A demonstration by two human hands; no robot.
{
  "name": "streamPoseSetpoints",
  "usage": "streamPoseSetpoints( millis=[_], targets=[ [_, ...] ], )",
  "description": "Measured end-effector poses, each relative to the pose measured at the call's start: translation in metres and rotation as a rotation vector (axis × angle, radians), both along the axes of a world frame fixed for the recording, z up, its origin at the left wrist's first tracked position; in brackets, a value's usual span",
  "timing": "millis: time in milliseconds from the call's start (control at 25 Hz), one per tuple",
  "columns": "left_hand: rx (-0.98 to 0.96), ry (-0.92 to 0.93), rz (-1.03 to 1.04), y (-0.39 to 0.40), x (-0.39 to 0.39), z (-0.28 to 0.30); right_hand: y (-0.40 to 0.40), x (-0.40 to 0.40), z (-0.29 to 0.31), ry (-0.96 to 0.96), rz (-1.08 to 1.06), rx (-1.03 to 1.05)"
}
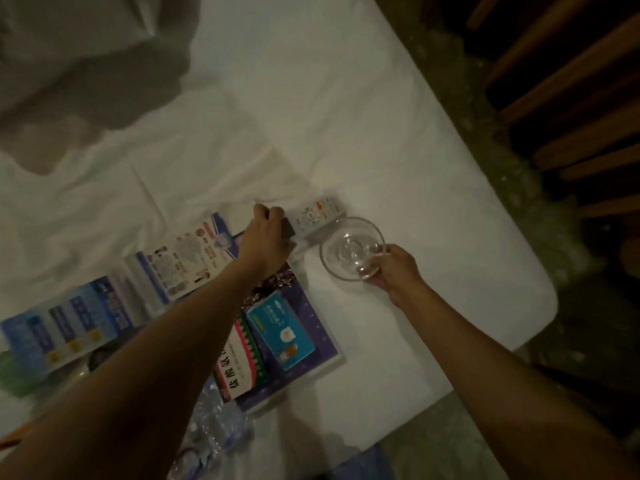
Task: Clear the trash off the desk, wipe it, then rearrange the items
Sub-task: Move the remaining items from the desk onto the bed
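white bed sheet [398, 140] | right hand [394, 268] fingers pinch empty glass bowl [351, 249] | left hand [266, 237] fingers grip dark block [289, 228]

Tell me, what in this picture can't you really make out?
- Head view: the dark item under the left hand; the hand covers it.
- The remote: its button labels are blurred.
- The plastic bottle: partly behind the left forearm, cut off below.
- The glass bowl in the right hand: contents unclear.

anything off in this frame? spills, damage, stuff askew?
No spill or damage visible. The white sheet is rumpled, and the long blue box and purple booklet lie at mismatched angles. Right hand holds the empty glass dish; a crumpled plastic bottle lies nearby.
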State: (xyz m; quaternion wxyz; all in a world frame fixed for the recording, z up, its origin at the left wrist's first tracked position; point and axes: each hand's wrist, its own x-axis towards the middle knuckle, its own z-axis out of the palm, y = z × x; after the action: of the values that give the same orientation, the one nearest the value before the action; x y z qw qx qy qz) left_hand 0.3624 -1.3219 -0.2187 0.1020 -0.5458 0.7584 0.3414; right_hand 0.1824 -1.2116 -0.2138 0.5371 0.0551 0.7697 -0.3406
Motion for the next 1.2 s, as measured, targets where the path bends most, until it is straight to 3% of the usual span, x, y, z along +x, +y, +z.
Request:
streamPoseSetpoints(
  millis=[160,280,440,600,760,1000,1200],
  targets=[
    [-0.162,0.023,-0.051,-0.009,-0.003,-0.024,-0.024,0.004,-0.017,-0.01,0.12,0.009],
    [-0.174,-0.005,-0.1,-0.016,-0.004,-0.025,-0.031,0.005,-0.018,0.009,0.205,0.023],
    [-0.143,-0.004,-0.095,-0.017,0.002,-0.008,-0.026,0.0,-0.008,0.229,0.434,0.099],
    [-0.099,-0.044,-0.126,-0.002,0.015,0.047,-0.005,-0.007,0.054,0.437,0.752,0.129],
    [-0.127,-0.041,-0.286,0.028,0.008,0.132,0.05,-0.006,0.142,0.549,0.89,0.126],
    [-0.273,-0.012,-0.654,0.11,-0.045,0.237,0.162,-0.013,0.248,0.685,0.872,0.125],
    [-0.368,0.072,-0.887,0.209,-0.112,0.301,0.286,-0.041,0.307,0.796,0.716,0.184]
  ],
)
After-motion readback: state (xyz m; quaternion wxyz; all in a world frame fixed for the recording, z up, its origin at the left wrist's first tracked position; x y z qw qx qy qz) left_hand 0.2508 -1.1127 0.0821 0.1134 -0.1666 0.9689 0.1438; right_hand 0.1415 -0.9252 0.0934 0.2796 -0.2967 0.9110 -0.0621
